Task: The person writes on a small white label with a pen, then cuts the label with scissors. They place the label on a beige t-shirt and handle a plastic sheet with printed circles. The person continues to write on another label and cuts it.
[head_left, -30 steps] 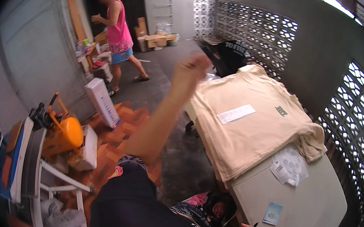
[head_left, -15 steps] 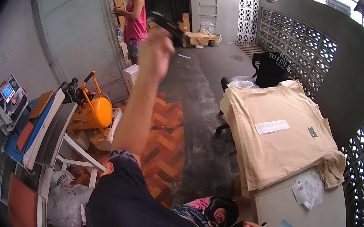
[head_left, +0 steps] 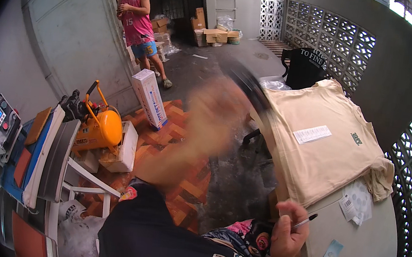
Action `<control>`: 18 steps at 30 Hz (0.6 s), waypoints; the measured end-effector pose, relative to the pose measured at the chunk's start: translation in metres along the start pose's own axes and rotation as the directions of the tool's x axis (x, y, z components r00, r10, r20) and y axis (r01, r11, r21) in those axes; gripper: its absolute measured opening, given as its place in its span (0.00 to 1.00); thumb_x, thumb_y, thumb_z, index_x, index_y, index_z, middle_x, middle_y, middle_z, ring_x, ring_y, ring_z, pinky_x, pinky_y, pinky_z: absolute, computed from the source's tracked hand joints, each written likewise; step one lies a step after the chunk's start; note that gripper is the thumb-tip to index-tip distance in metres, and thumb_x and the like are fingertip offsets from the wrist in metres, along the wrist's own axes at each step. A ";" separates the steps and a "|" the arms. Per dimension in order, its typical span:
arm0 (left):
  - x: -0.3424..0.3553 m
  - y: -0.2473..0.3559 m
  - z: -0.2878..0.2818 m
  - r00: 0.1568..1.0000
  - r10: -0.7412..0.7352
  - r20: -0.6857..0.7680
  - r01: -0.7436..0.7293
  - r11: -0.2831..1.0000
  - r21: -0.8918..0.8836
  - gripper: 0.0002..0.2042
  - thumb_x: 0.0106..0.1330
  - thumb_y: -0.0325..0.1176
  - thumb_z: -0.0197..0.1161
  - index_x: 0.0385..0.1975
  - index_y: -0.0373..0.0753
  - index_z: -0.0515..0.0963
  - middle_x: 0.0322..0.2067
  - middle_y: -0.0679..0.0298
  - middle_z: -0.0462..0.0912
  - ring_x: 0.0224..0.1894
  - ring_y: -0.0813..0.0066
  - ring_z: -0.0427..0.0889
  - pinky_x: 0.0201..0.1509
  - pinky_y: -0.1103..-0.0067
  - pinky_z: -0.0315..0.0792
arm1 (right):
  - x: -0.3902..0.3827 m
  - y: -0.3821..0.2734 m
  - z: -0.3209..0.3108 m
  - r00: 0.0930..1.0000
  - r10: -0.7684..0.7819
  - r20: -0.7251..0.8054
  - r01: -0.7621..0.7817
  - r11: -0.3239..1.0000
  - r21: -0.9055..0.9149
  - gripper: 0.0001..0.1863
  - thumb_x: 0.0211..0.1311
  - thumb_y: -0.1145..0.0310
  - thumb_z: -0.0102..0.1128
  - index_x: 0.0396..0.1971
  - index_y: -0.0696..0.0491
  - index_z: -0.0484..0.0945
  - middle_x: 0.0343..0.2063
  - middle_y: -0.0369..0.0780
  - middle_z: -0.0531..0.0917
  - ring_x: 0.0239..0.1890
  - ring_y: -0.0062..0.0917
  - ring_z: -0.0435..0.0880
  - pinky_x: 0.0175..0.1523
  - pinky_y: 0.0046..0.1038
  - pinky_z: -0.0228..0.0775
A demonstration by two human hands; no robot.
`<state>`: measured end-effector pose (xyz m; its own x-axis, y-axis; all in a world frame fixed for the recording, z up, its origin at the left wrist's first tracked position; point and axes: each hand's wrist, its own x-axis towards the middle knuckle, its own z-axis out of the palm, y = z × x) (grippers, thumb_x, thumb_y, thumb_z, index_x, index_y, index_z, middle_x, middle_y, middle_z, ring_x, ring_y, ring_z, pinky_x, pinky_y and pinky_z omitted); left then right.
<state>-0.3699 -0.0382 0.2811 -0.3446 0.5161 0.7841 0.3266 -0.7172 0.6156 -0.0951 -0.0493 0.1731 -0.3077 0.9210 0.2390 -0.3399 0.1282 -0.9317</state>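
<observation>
My left arm reaches out ahead, and my left hand (head_left: pixel 224 100) is smeared by motion. A long dark object (head_left: pixel 249 85) is at its fingers, too blurred to name, passing just left of a cream T-shirt (head_left: pixel 325 155). The shirt lies spread over the far part of a white table (head_left: pixel 355 247), with a printed white paper slip (head_left: pixel 312 134) on its chest. My right hand (head_left: pixel 288 229) is closed round a pen (head_left: pixel 305 220) at the table's left edge. To its right a small light-blue card (head_left: pixel 332 252) lies on the tabletop.
Beside the shirt's hem is a clear plastic bag (head_left: pixel 359 196) with a label. A black chair (head_left: pixel 302 66) stands behind the table. On the left are an orange air compressor (head_left: pixel 109 127), a heat press (head_left: pixel 1 123) and an upright long box (head_left: pixel 151 99). A person (head_left: pixel 140 17) stands by the door.
My left hand has swung down and to the right with the dark object. My right hand has risen with the pen. The person by the door has turned toward me.
</observation>
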 end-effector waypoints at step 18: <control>-0.112 -0.084 0.108 0.729 -0.401 0.555 0.677 0.540 -0.500 0.13 0.76 0.34 0.54 0.43 0.31 0.80 0.19 0.72 0.72 0.24 0.85 0.70 0.28 0.84 0.65 | -0.018 -0.007 -0.029 0.959 -0.154 -0.238 0.087 0.959 -0.269 0.05 0.64 0.79 0.60 0.30 0.64 0.83 0.31 0.36 0.79 0.27 0.13 0.72 0.30 0.17 0.61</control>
<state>-0.2633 0.0147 0.1503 0.1061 0.9234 0.3687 -0.4965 -0.2721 0.8243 -0.0613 -0.0559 0.1671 -0.0314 0.9511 0.3073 -0.1140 0.3021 -0.9464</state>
